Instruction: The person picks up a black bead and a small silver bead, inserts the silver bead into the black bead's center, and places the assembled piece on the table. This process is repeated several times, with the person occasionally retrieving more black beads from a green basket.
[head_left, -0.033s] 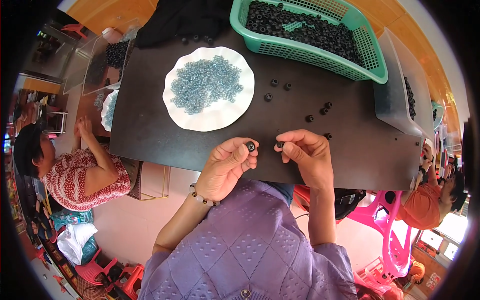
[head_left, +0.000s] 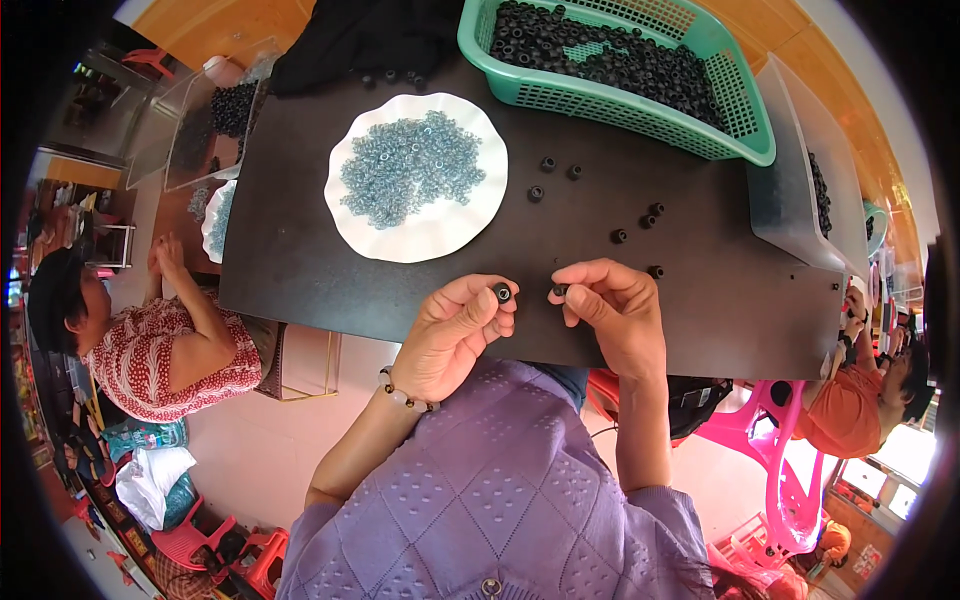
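Hollow black piece [head_left: 502, 293] in the left fingers [head_left: 475, 313]; second black piece [head_left: 560, 290] in the right fingers [head_left: 592, 303].
Nearest, behind the left fingers: beaded bracelet [head_left: 400, 396], on the wrist. Left fingers: thumb and fingertip closed on the hollow piece, its opening visible, remaining fingers loosely curled. Right fingers: likewise pinched, on the second piece (largely covered by the fingertips), near the first but apart. Below and beyond both: dark tabletop [head_left: 285, 250]. Beyond the right fingers: seven loose black pieces [head_left: 619, 236], scattered. Beyond the left fingers, leftward: white plate [head_left: 440, 232], wavy-rimmed, bearing translucent blue-grey rings [head_left: 410, 165]. Well beyond the right fingers: green perforated basket [head_left: 600, 118], many black pieces inside; rightward, translucent bin [head_left: 790, 175]. Farthest beyond the left fingers: black cloth [head_left: 360, 40].
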